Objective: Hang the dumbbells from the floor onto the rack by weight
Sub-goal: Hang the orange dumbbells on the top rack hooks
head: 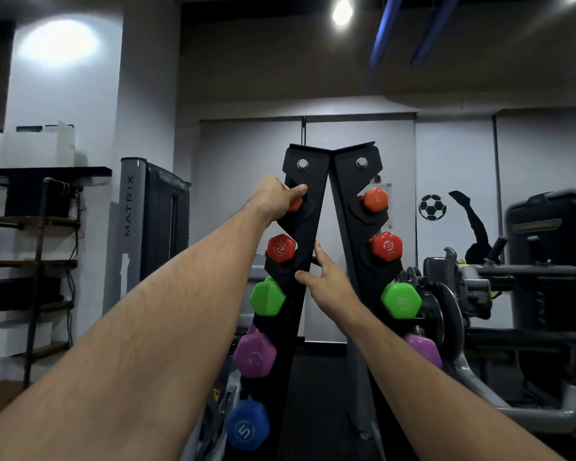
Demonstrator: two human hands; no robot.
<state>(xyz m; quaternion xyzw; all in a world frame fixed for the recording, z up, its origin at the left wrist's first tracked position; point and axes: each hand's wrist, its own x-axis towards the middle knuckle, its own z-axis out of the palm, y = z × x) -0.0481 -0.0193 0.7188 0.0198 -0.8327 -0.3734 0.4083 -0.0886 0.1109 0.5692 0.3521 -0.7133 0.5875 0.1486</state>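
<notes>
While the left hand point(275, 197) grips the small, light orange dumbbell point(295, 203) by its handle at the top cradle, the right hand point(326, 277) rests open-fingered, steadying the rack point(308, 181).

A single head-worn wide-angle camera faces forward at about arm's reach from the black dumbbell rack point(308, 227), level with its upper tiers, both forearms stretching into view from below.

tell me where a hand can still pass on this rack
Open: the dark gap low between the two rack uprights, below the right hand. Crowded: the left outer edge, with red, green, purple and blue dumbbells stacked close, and the top left slot, where the left hand holds an orange dumbbell.
</notes>
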